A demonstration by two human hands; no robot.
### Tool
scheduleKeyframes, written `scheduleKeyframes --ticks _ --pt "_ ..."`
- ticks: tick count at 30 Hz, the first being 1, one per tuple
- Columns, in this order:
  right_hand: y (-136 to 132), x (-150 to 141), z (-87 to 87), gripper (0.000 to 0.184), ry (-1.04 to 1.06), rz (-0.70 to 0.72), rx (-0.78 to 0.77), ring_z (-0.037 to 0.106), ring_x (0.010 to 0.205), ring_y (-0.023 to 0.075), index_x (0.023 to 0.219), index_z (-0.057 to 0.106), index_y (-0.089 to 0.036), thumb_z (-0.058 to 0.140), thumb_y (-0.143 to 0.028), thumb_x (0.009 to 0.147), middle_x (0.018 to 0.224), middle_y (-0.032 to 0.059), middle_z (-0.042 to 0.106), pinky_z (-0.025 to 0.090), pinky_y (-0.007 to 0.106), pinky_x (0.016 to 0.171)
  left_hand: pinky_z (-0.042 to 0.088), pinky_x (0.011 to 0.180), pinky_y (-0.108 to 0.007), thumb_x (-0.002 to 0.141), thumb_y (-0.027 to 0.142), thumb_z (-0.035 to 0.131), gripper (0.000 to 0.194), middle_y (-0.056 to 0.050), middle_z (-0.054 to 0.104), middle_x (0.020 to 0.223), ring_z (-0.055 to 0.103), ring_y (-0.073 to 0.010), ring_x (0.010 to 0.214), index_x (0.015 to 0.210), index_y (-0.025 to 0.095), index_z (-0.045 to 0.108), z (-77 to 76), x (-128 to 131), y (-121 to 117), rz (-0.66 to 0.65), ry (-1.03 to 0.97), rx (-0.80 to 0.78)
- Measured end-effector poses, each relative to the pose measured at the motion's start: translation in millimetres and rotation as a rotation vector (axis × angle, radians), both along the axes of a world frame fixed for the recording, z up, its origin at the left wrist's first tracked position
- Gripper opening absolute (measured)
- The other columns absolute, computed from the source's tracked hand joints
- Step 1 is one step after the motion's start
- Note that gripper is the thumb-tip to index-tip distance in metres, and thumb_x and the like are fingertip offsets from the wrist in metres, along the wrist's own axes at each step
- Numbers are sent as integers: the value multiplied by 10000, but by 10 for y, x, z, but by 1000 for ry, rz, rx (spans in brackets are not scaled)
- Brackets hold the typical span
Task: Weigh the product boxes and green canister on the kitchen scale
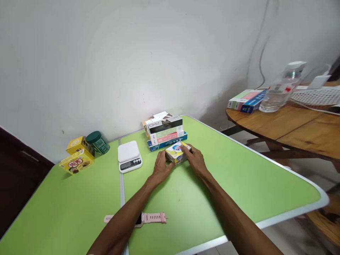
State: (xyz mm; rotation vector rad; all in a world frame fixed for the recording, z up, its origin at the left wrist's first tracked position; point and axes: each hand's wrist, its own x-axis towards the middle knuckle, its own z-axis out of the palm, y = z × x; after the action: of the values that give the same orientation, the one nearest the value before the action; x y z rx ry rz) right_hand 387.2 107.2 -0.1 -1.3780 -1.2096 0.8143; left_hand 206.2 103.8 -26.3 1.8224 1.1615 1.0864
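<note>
Both hands are gripping a small yellow box (177,152) on the green table (239,177), just in front of the stack of boxes (165,131). The left hand (162,166) and right hand (196,159) are curling their fingers closed against its opposite ends. A white kitchen scale (129,156) is sitting left of that stack, and a pink watch (148,217) is lying well nearer than it.

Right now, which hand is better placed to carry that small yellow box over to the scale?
Left, probably. Both the left hand and right hand grip the yellow box, but the scale sits on the left hand's side, so the right would cross over.
</note>
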Motion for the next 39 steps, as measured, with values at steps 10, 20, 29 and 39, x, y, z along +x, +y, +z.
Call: scheduleKeyframes --ticks 10,20,29,39 --pt "-447 -290 125 636 -99 50 -4 724 870 298 1130 776 -165 476 -672 891 968 107 809 556 378 801 574 1016 -511 717 420 906 666 -149 693 1283 714 -298 1139 1248 189 579 238 -324 -352 38 -1 -75" --pt "-504 -228 77 790 75 343 -105 712 1174 346 1436 631 -210 760 -639 786 1336 107 744 561 463 1040 545 1029 -476 809 374 822 579 -140 685 1287 681 -279 1154 1295 177 575 266 -637 -485 -14 72 -35" --pt "-500 -114 69 870 146 466 -73 718 1173 370 1394 661 -247 953 -455 601 1313 112 751 604 490 1004 563 806 -366 766 349 837 556 -114 669 1183 659 -244 998 1254 169 641 290 -764 -391 -80 169 -82" --pt "-324 -613 319 739 102 593 -5 707 1080 320 1298 711 -249 954 -448 628 1249 101 747 617 422 846 600 779 -324 761 380 868 528 -82 688 1096 676 -192 898 1217 181 690 794 -1483 -433 -138 156 -7"
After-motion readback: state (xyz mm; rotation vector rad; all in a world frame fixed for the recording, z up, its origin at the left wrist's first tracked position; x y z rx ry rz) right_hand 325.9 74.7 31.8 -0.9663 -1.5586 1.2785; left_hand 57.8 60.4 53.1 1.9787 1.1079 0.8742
